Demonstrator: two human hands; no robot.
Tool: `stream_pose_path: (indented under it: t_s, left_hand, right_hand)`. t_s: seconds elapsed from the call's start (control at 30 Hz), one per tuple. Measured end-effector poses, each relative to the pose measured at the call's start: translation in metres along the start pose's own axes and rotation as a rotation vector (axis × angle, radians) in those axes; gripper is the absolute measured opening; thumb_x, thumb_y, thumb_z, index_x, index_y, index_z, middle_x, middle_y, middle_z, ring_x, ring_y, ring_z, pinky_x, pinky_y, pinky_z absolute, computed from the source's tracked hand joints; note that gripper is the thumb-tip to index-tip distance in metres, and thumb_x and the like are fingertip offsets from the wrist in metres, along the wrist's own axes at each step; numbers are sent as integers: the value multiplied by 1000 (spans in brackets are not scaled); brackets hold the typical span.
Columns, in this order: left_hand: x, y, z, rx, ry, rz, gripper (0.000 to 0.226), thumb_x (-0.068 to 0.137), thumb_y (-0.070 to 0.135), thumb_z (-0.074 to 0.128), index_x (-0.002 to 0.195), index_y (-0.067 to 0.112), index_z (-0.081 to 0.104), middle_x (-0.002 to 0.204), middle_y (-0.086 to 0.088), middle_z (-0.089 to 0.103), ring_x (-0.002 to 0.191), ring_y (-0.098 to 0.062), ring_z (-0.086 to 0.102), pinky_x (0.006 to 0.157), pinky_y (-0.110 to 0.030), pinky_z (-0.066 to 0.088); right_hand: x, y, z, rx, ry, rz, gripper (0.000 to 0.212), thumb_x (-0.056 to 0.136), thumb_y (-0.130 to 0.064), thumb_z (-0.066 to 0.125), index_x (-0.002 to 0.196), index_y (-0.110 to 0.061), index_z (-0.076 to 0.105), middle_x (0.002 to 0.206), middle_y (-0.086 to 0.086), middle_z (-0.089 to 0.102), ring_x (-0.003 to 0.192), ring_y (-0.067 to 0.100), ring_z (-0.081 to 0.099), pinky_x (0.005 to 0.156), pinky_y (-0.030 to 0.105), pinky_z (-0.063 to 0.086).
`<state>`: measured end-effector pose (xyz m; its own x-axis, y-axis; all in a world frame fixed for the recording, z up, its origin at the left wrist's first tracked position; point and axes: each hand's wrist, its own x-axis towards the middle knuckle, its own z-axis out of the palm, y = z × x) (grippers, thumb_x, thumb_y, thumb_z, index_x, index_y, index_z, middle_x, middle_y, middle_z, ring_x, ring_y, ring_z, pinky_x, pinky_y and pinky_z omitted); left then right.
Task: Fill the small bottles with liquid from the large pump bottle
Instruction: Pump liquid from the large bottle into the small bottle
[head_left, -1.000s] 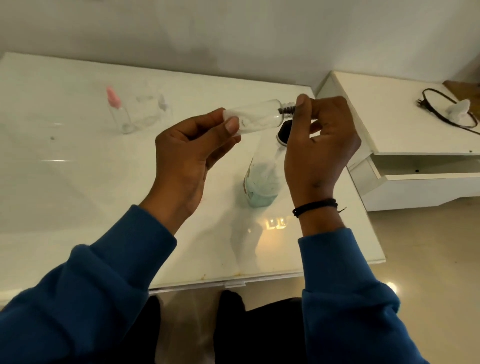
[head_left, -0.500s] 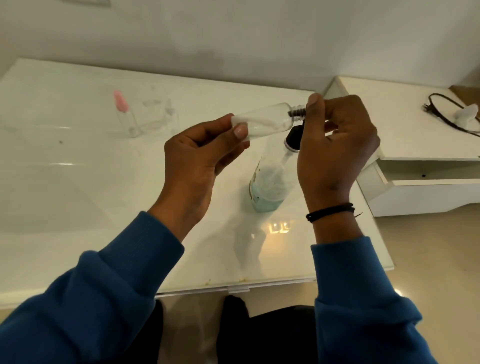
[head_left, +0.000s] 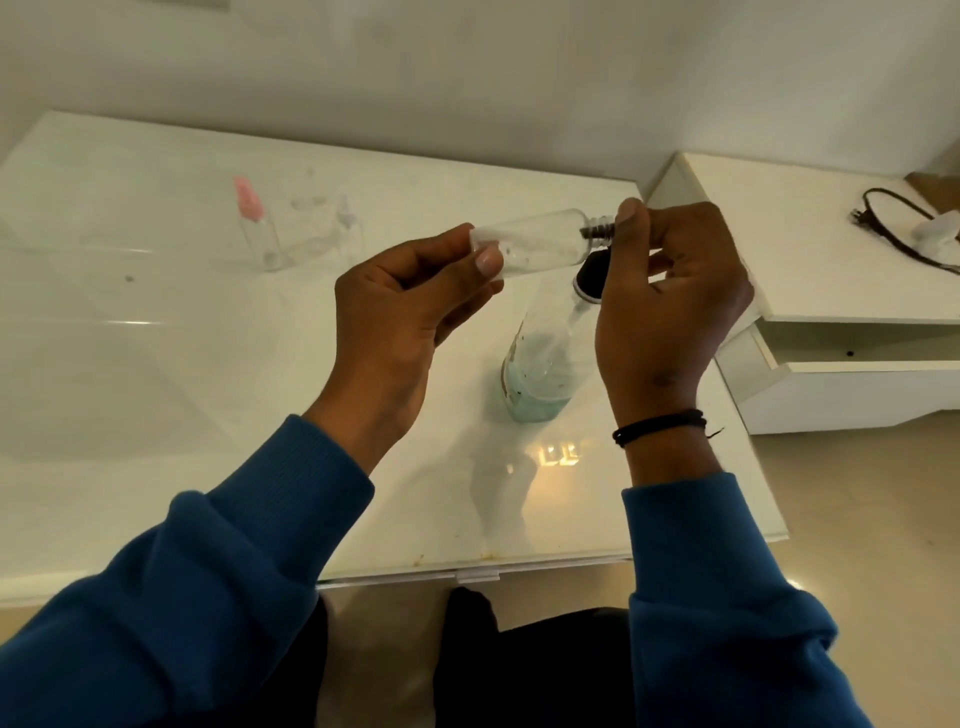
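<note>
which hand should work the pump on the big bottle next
Right, probably. The right hand is at the small bottle's open neck, directly above the big bottle's black pump, while the left hand grips the small bottle's base.

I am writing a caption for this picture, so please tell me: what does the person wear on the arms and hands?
Both arms are covered by long blue sleeves with ribbed cuffs, the left sleeve and the right sleeve. On the right wrist there is a thin black band with a short loose end. The left hand and right hand are bare: no gloves and no rings are visible.
</note>
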<state>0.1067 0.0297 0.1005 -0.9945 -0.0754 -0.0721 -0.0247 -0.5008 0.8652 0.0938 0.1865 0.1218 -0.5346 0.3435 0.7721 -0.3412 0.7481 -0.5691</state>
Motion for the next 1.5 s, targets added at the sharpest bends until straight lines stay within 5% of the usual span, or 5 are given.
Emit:
stream_pose_path:
  t_s: [0.13,0.6,0.8,0.93,1.5]
  left_hand:
    - [2,1,1,-22,-3,4,36,81,9,78,115,0,72,109,-14,77,102,-25,75,89,-32,59]
    - [-1,1,1,-12,-1,4,34,82,7,78,115,1,72,110,-12,77,103,-26,75,88,-31,59]
    - [2,1,0,6,-9,11,32,87,7,75,118,0,71,112,-12,76,104,-25,74,89,-32,59]
    - [1,-2,0,11,1,2,32,86,7,76,117,1,72,111,-12,77,103,-25,75,89,-31,59]
    - [1,0,-2,-5,-8,10,31,85,7,76,115,0,72,111,-13,76,104,-26,74,89,-31,59]
  right_hand:
    - [7,-2,2,-12,13,1,24,95,-26,63,73,-28,53,75,-10,56,69,30,60,59,32,48]
    - [-1,-1,2,-4,12,24,24,96,-22,63,74,-28,54,75,-10,56,68,28,59,59,43,51]
    - [4,-3,1,25,9,28,26,96,-24,62,71,-29,54,76,-13,55,69,29,59,60,22,42]
    - [0,0,2,9,-10,37,24,96,-23,63,72,-26,56,75,-12,55,67,26,57,60,34,47]
    - [6,-4,2,-23,-19,39,26,95,-29,62,70,-31,53,73,-13,56,70,31,60,66,47,52]
